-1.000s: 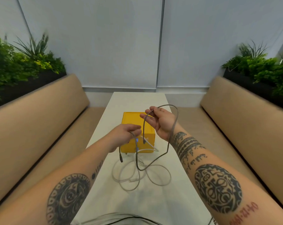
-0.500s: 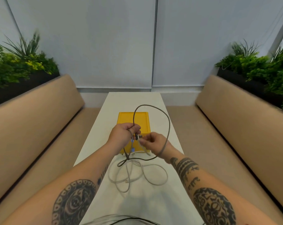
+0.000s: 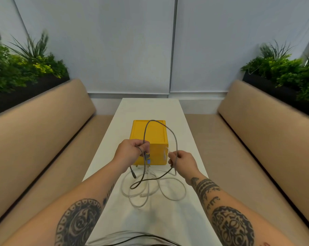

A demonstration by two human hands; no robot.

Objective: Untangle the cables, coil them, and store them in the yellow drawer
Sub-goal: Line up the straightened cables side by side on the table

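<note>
A yellow drawer box (image 3: 156,134) stands mid-table, its front facing me. My left hand (image 3: 131,152) is closed on a dark grey cable (image 3: 175,139) near its plug ends. The cable arcs up over the box and comes down into my right hand (image 3: 183,161), which pinches it. Below my hands it hangs in a loop (image 3: 137,183), one black plug (image 3: 133,174) dangling. A white cable (image 3: 155,190) lies in loose tangled loops on the table under my hands.
The narrow white table (image 3: 150,107) runs away from me between two tan benches (image 3: 43,130) (image 3: 267,130). Planters with green plants (image 3: 22,68) (image 3: 283,68) stand behind them. More cables (image 3: 132,237), grey and black, lie at the near table edge.
My hands have drawn apart, the right one sliding right along the grey cable. The loop above the box has widened and the hanging loop has dropped lower.
</note>
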